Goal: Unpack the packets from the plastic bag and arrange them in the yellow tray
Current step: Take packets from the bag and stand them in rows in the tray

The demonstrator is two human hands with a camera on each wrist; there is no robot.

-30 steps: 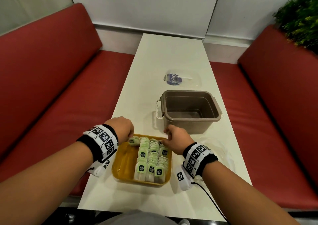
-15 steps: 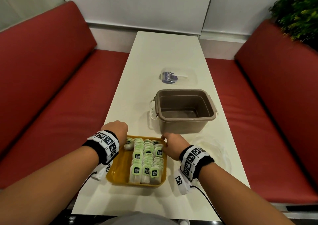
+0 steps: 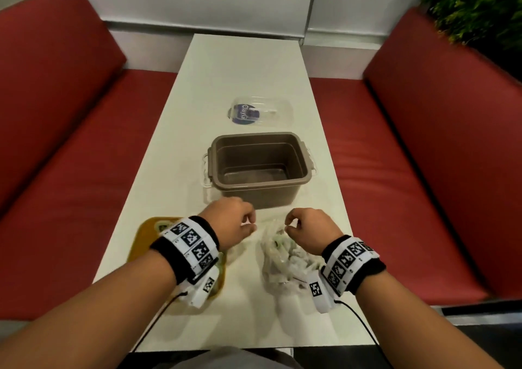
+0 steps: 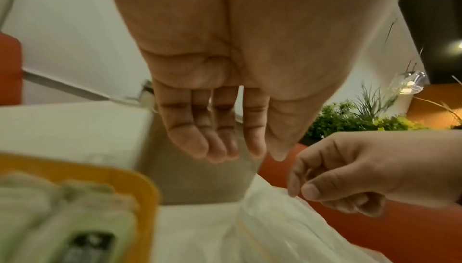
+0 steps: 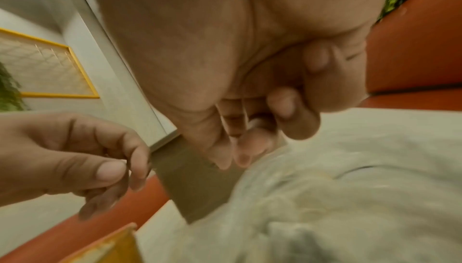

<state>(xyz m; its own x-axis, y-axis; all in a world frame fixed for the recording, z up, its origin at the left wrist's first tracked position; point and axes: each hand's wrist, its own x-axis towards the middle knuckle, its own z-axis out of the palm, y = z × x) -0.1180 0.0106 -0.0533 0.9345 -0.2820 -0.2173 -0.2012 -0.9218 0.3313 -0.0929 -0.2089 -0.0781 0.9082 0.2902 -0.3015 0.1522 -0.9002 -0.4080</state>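
Note:
A clear plastic bag of green-and-white packets lies on the white table, right of the yellow tray. My left hand and right hand hover over the bag's far end, a little apart. Each pinches the thin film of the bag's mouth between thumb and forefinger. The left wrist view shows my left hand, my right hand, the bag and blurred packets in the tray. My left forearm hides most of the tray in the head view.
An empty brown bin stands just beyond my hands. Its clear lid lies further back on the table. Red bench seats flank the table on both sides, and a green plant is at the far right.
Both hands have left the far edge of the tray and moved right to the plastic bag, where they now pinch its mouth. The head view has shifted right.

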